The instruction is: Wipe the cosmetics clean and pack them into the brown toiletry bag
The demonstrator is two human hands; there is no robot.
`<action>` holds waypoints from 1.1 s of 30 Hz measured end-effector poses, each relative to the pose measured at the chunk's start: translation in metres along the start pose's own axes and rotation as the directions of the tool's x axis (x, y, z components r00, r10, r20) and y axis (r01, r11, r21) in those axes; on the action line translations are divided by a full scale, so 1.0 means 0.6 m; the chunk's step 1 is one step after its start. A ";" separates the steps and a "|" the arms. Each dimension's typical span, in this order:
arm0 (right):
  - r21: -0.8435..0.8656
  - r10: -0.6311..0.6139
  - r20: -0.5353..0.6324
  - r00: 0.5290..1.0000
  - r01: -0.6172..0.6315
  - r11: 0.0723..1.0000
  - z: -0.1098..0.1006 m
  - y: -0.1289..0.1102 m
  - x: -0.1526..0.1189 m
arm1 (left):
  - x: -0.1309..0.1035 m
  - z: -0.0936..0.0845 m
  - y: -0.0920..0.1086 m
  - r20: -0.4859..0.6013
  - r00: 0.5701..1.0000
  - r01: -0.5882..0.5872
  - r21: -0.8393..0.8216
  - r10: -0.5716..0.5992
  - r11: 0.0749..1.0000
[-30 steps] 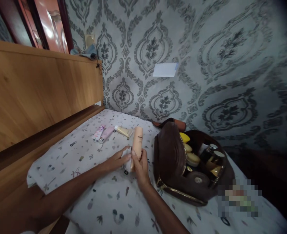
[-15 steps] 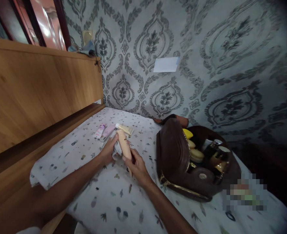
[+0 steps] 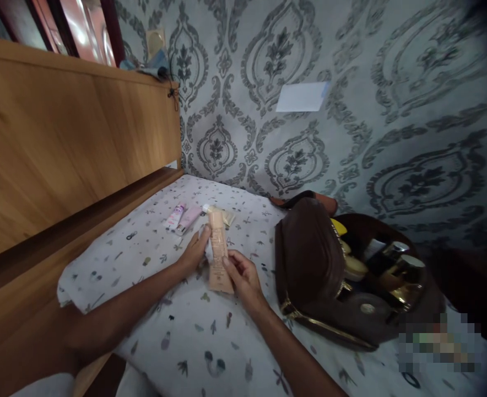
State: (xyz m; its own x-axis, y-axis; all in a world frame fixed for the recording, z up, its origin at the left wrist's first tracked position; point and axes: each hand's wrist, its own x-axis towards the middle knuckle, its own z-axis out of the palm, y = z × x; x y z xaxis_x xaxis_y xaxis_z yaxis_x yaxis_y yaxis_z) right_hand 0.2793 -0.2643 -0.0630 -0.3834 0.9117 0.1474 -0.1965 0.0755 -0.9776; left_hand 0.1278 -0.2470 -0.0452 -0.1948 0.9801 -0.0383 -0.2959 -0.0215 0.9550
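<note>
A beige cosmetic tube (image 3: 218, 253) stands tilted between my hands, its broad printed face towards me. My right hand (image 3: 245, 278) grips its lower right edge, thumb on the front and fingers curled behind. On the other side, my left hand (image 3: 194, 251) is closed around a white cloth (image 3: 207, 243), pressed against the tube's left edge; most of the cloth is hidden. Beyond them, a white-and-purple tube (image 3: 174, 216) and a pink tube (image 3: 189, 219) lie side by side on the patterned sheet (image 3: 210, 325). A pale yellow tube (image 3: 228, 218) is partly covered by the beige one.
To the right, an open brown makeup bag (image 3: 309, 259) holds bottles, compacts and a yellow item (image 3: 339, 226). A wooden board (image 3: 78, 127) borders the bed on the left. The patterned wall (image 3: 235, 94) rises behind. A blurred patch (image 3: 439, 342) covers something at lower right.
The beige tube has turned from its narrow side to its broad printed face. My right hand has shifted its hold along the edge. The whole view has swung slightly left.
</note>
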 end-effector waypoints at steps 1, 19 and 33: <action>-0.003 -0.013 -0.001 1.000 0.013 1.000 0.000 0.003 0.001 | -0.003 0.002 0.000 0.037 0.999 -0.013 0.022 0.013 1.000; 0.455 0.072 -0.361 0.930 0.108 0.884 -0.022 0.028 0.032 | -0.026 0.007 -0.014 0.564 0.822 -0.405 0.478 0.081 0.780; 0.303 -0.132 -0.232 0.964 0.200 0.932 -0.011 0.039 0.031 | -0.004 -0.008 -0.027 0.419 0.893 -0.378 0.502 0.163 0.778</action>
State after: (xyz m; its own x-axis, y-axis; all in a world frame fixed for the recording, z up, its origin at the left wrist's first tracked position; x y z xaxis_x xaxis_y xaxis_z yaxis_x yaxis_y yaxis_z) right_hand 0.2734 -0.2426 -0.0843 -0.1347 0.9624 0.2360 -0.5334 0.1303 -0.8357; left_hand 0.1286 -0.2497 -0.0620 0.1697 0.9547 0.2446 0.3132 -0.2876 0.9051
